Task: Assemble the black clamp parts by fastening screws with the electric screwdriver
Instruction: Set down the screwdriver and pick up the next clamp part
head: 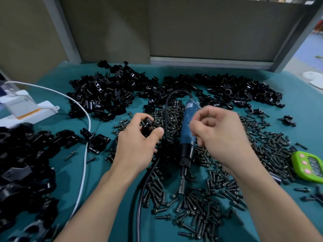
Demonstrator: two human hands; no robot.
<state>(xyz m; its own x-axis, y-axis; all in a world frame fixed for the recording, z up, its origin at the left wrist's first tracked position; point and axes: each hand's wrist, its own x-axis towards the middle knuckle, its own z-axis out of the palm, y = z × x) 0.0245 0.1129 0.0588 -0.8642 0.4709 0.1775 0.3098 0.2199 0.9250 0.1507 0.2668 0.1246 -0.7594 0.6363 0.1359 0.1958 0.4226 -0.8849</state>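
Black clamp part [148,125] gripped in the left hand [138,145].
Over the blue screwdriver [187,126] the right hand [222,135] curls; what it pinches, I cannot tell.

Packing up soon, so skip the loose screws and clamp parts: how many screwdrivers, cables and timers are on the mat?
Screwdriver: 1
White cable: 1
Black cable: 1
Timer: 1
Total: 4
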